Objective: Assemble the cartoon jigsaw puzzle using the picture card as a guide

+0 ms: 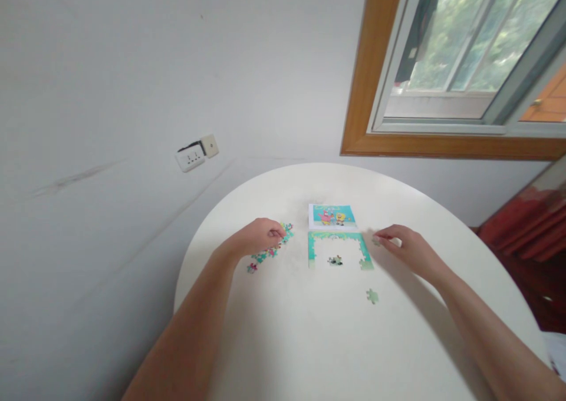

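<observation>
White round surface [309, 342] stood below a wooden-framed window [464, 65]. At its centre lay a half-built puzzle frame [338, 249], with a picture card [332, 216] touching it at 12 o'clock. At 9 o'clock, the left hand [259, 236] pinched loose pieces [270, 249]. At 3 o'clock, the right hand [404, 245] had curled fingers on one piece [376, 241]; its grip I cannot tell.

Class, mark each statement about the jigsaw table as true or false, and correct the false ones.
1. The left hand rests on the loose pieces. True.
2. The puzzle frame is completely filled in. False: only its border and a small middle cluster are joined.
3. The reference picture lies beyond the frame. True.
4. The table is square and black. False: it is round and white.
5. A single piece lies apart, nearer the person. True.
</observation>
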Demonstrator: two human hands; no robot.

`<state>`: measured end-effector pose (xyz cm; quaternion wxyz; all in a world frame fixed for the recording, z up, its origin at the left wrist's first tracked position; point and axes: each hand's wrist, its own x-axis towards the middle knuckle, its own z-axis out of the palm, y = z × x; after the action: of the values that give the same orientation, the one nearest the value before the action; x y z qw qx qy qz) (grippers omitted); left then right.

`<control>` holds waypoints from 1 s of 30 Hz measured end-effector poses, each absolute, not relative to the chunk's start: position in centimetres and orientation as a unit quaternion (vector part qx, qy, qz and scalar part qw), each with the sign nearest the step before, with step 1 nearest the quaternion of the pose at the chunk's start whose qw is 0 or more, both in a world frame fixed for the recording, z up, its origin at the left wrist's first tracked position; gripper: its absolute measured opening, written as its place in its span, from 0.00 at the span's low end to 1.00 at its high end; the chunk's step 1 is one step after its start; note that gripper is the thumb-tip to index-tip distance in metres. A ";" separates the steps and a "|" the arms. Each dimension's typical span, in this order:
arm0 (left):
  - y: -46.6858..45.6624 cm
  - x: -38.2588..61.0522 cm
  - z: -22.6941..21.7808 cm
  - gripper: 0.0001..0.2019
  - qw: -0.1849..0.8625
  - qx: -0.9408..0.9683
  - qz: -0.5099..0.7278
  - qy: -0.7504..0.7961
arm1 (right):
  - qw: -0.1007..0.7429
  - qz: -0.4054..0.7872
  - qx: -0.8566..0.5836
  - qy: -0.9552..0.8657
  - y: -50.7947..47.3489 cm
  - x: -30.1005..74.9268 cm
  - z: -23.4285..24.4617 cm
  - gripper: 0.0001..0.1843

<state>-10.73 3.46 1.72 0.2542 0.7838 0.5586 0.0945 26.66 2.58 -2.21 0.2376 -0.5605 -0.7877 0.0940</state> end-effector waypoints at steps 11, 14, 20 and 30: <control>3.1 -9.7 1.8 0.12 0.368 0.756 0.129 0.525 | 0.245 0.097 -0.560 -0.786 2.5 26.6 -2.1 0.14; 2.8 -7.9 1.5 0.11 0.435 0.732 0.172 0.495 | 0.256 0.097 -0.535 -0.799 2.0 25.5 -1.6 0.14; 1.9 -3.3 -0.5 0.08 0.491 0.684 0.236 0.485 | 0.244 0.103 -0.456 -0.850 0.3 21.5 -1.3 0.12; 1.3 -1.4 -0.8 0.08 0.398 0.725 0.241 0.508 | 0.245 0.052 -0.506 -0.826 0.4 19.7 -2.3 0.13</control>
<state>-1.36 1.32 -0.77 0.3978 0.7246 0.5084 0.2414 19.73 0.38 -2.31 0.2445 -0.5058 -0.8256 0.0517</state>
